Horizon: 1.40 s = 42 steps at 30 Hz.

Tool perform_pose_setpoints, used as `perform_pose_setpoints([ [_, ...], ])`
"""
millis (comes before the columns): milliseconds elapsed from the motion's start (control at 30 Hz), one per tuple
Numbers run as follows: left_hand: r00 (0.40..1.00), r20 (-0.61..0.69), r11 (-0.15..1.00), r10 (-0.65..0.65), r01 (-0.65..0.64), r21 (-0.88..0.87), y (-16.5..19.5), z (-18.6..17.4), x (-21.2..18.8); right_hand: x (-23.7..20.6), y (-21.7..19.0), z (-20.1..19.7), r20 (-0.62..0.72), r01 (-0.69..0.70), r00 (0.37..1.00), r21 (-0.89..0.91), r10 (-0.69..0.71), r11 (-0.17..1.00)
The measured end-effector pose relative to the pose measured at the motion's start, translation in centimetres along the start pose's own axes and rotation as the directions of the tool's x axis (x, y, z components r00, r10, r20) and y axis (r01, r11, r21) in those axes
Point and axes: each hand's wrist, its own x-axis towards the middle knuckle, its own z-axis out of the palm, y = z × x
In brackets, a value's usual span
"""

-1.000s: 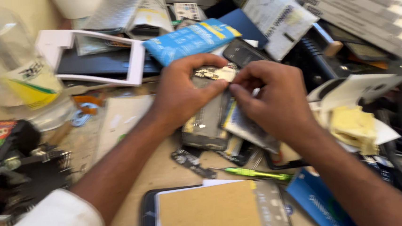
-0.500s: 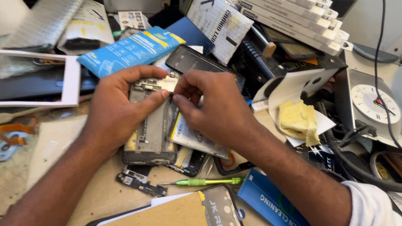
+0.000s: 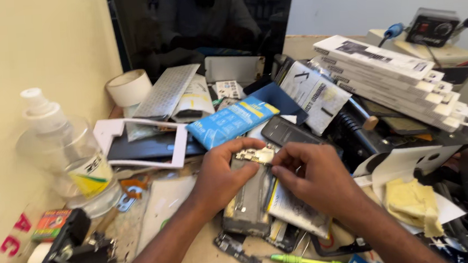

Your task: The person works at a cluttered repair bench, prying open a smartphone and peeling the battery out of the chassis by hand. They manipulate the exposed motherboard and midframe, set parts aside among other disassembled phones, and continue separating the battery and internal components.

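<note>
Grey and opened, the phone (image 3: 248,202) lies on the cluttered desk (image 3: 199,260), my left hand (image 3: 220,176) clamped around it for steadiness while my right hand (image 3: 311,178) pinches its small circuit board (image 3: 255,156).

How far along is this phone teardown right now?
Done: the opened phone lies back-off on the bench, loose parts beside it. In hand: the left hand steadies it while the right hand works a small board at its top end. Left: the board isn't visibly free; green screwdriver lies unused.

Bright, even daylight, soft shadows, sharp centre, slight blur at edges.
</note>
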Motion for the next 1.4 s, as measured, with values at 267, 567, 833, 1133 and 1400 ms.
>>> perform_pose_setpoints([
  [267,0.993,0.013,0.993,0.113,-0.113,0.021,-1.2,0.0,0.0,-0.3,0.4,0.2,0.0,0.011,1.0,-0.122,-0.011,0.992],
  [567,0.996,0.046,0.997,0.079,-0.079,-0.001,-0.7,-0.2,0.0,-0.5,-0.4,0.2,0.017,0.071,0.997,-0.148,-0.07,0.986],
  [833,0.996,0.063,0.998,0.059,-0.059,-0.012,-0.7,-0.3,0.1,-0.5,-0.4,0.2,0.031,0.06,0.998,-0.154,-0.056,0.986],
  [1133,0.995,0.07,0.997,0.076,-0.075,-0.015,-0.8,-0.2,0.2,-0.7,-0.5,0.3,0.025,0.076,0.997,-0.161,-0.073,0.984],
  [1400,0.994,0.067,0.996,0.091,-0.091,-0.007,-1.0,-0.3,0.2,-0.6,-0.4,0.3,0.036,0.082,0.996,-0.189,-0.077,0.979],
])
